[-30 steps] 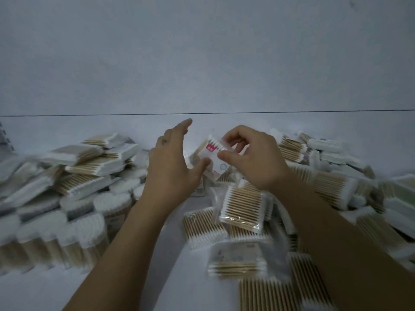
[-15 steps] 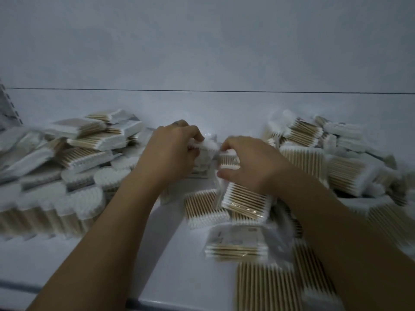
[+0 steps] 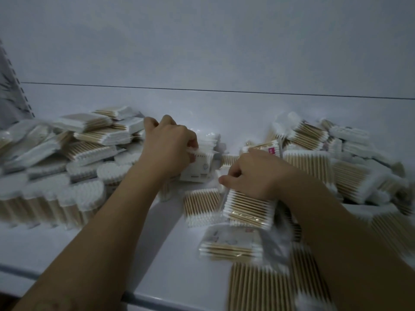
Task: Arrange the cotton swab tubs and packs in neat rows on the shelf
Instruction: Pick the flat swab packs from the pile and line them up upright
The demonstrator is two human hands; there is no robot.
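Observation:
My left hand curls over a flat cotton swab pack standing near the middle of the white shelf, gripping its top edge. My right hand lies just right of it, fingers curled over a pack with a red label; the grip itself is hidden under the knuckles. Round swab tubs stand in a row at the left front. Flat packs are stacked behind them and heaped loosely on the right.
More loose packs lie under and in front of my right wrist, down to the shelf's front edge. The white back wall rises behind. A perforated upright stands at the far left.
Both hands dropped from holding one pack up in the air to the shelf. The left hand closed over the upright pack; the right moved lower right onto the pile.

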